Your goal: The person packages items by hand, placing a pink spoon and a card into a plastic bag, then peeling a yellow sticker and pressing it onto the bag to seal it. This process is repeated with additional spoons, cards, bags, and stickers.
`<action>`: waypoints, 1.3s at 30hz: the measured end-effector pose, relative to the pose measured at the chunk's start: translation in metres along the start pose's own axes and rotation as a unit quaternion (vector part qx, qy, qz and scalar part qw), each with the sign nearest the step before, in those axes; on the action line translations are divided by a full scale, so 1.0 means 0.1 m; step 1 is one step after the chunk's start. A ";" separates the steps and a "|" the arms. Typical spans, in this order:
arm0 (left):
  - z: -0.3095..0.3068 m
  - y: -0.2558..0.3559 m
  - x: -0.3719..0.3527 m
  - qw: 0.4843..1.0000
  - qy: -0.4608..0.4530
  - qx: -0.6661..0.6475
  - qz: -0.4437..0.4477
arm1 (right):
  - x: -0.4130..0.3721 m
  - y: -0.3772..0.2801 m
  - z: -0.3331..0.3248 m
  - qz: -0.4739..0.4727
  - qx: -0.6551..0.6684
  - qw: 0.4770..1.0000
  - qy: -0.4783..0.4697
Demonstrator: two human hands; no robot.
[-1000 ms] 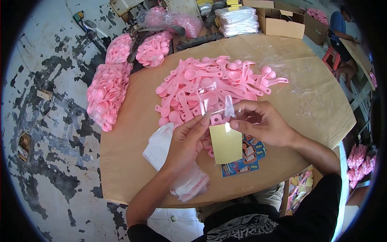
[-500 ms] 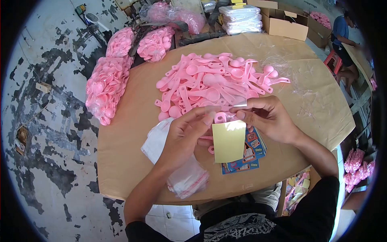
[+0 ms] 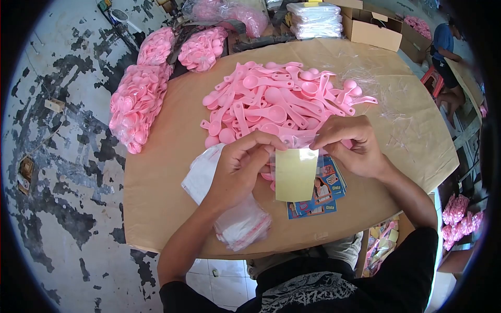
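Note:
Between my two hands is a clear plastic bag (image 3: 298, 141) with a plain yellow card (image 3: 295, 175) inside. My left hand (image 3: 242, 161) pinches the bag's upper left corner. The upper right corner is pinched by thumb and forefinger of my right hand (image 3: 352, 145). A pink spoon seems to lie behind the card, mostly hidden. Below the bag are blue printed cards (image 3: 327, 188) in a loose stack. Flat clear bags (image 3: 242, 224) lie under and beside my left forearm. Beyond my hands spreads a heap of pink measuring spoons (image 3: 271, 96).
Brown paper covers the table (image 3: 162, 193). Filled bags of pink spoons (image 3: 138, 104) stand at its left edge. At the back are stacked plastic packs (image 3: 314, 21) and an open carton (image 3: 373, 31). A box of packed items (image 3: 381, 245) sits below the right edge. Another person (image 3: 446, 44) sits far right.
The bag and card have risen slightly. My fingers have moved out to the bag's top corners, and the spoon's handle end seen above the card is now less distinct.

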State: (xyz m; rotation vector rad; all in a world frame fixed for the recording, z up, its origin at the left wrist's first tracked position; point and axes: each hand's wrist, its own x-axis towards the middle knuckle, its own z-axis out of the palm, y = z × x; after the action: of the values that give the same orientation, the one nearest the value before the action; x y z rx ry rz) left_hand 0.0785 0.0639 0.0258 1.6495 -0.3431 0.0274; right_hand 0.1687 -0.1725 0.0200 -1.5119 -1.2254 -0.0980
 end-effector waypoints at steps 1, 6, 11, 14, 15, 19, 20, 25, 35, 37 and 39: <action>0.00 0.02 0.00 0.998 -0.006 -0.058 -0.016 | 0.01 -0.01 -0.01 -0.015 -0.021 1.000 -0.005; 0.04 -0.02 0.01 0.999 0.009 -0.039 0.010 | 0.04 -0.05 -0.04 -0.049 -0.119 0.991 -0.028; 0.09 0.03 0.02 0.998 0.016 -0.037 -0.048 | 0.04 0.01 -0.14 -0.037 -0.131 0.991 0.002; 0.11 0.02 0.00 1.000 -0.009 -0.021 -0.009 | 0.05 -0.18 -0.01 0.118 0.005 0.993 0.026; 0.12 0.01 -0.02 1.000 -0.021 -0.006 0.016 | 0.05 -0.26 0.00 0.159 0.000 0.987 -0.022; 0.13 0.18 -0.14 0.999 -0.011 -0.018 0.026 | -0.07 -0.61 -0.09 0.182 -0.060 0.979 -0.067; 0.05 0.27 -0.19 1.000 -0.013 0.001 0.023 | -0.13 -0.72 -0.21 0.157 -0.085 0.981 -0.072; -0.56 0.39 -0.82 0.953 -0.044 0.299 0.019 | -0.78 -1.38 -1.15 0.297 -0.245 0.883 -0.270; -0.28 -0.02 -1.45 0.899 0.053 0.433 0.046 | 0.06 -0.93 0.33 0.099 -0.256 0.940 -0.201; -0.26 -0.04 -1.47 0.898 0.064 0.433 0.052 | 0.21 -0.70 0.68 0.078 -0.271 0.937 -0.207; -0.24 -0.09 -1.49 0.899 0.082 0.426 0.056 | 0.47 -0.68 0.87 0.186 -0.277 0.870 -0.363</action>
State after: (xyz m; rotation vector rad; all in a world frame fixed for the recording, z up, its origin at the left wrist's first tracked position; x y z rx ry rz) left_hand -0.0571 0.1189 -0.0129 2.4725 -0.3130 0.4578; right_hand 0.0947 -0.0887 0.0640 -2.3993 -1.5257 0.4569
